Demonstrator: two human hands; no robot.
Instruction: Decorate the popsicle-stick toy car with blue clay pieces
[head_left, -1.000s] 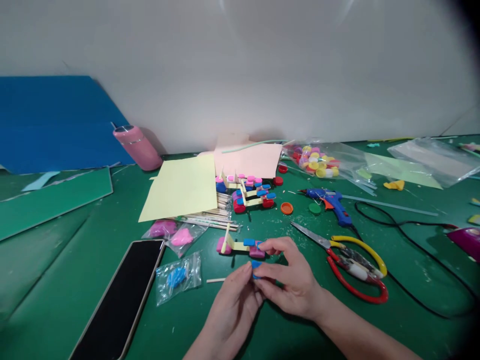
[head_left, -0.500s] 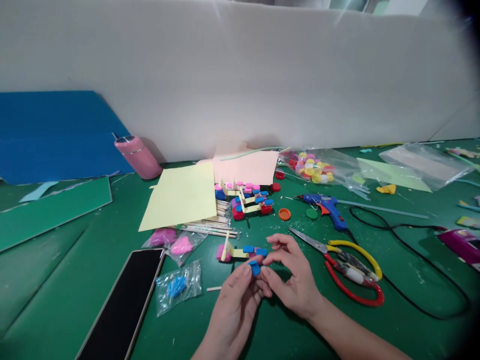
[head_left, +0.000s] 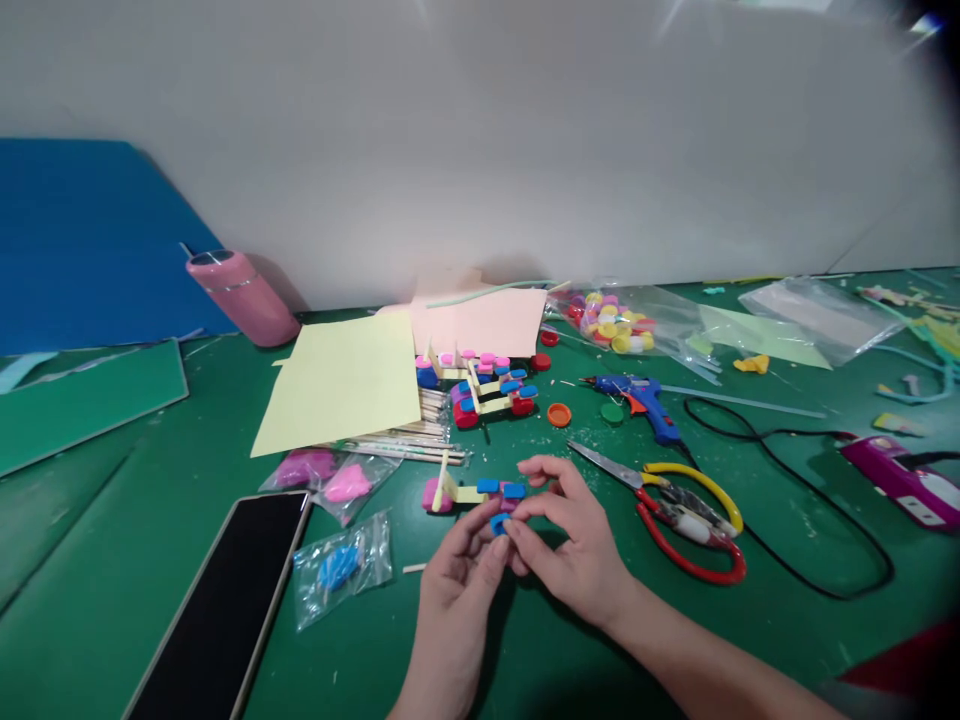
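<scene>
A small piece of blue clay (head_left: 499,523) is pinched between the fingertips of my left hand (head_left: 459,590) and my right hand (head_left: 574,545); part of it is hidden by the fingers. Just beyond my fingertips lies a small model cart (head_left: 469,494) made of pale craft sticks and pink wheels, with flat blue pads on its right part. Farther back stand similar models (head_left: 495,405) with red, purple and blue parts. A short white stick (head_left: 414,569) lies left of my left hand.
To the left are a phone (head_left: 217,610), a bag of blue clay (head_left: 341,568) and yellow paper (head_left: 341,385). Scissors (head_left: 667,500), a blue glue gun (head_left: 641,400) with its cord, and a purple power strip (head_left: 904,480) lie right. A pink bottle (head_left: 247,300) leans behind.
My fingers have closed further over the blue clay, so less of it shows. The camera view has shifted, moving the table items slightly left and up in the picture.
</scene>
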